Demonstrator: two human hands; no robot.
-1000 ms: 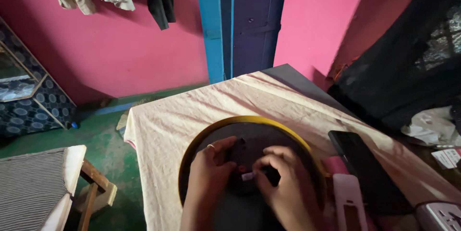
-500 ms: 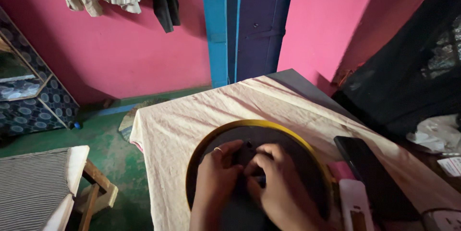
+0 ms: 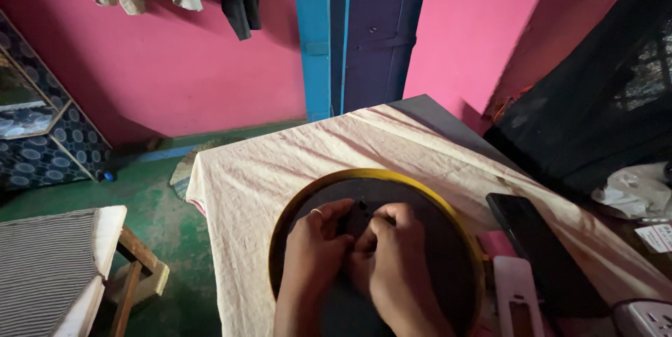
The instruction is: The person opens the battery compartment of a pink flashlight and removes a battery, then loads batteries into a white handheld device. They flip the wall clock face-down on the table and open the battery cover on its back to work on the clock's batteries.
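Observation:
A round dark disc with a yellow rim (image 3: 448, 214) lies face down on a table covered with a cream cloth (image 3: 280, 162); it looks like the back of a wall clock. My left hand (image 3: 315, 253), a ring on one finger, rests on the disc and presses at the small black box (image 3: 358, 216) in its centre. My right hand (image 3: 395, 260) sits close beside it, fingers curled over the same box. What lies between the fingers is hidden.
A black phone (image 3: 535, 246) lies right of the disc, with a white remote-like case (image 3: 514, 298) and a pink item beside it. A white socket block (image 3: 640, 317) is at the lower right. A wooden stool with a striped cushion (image 3: 49, 267) stands left. Clothes hang on the pink wall.
My right hand has closed in against my left over the central box. The small white piece seen between the fingers earlier is now covered.

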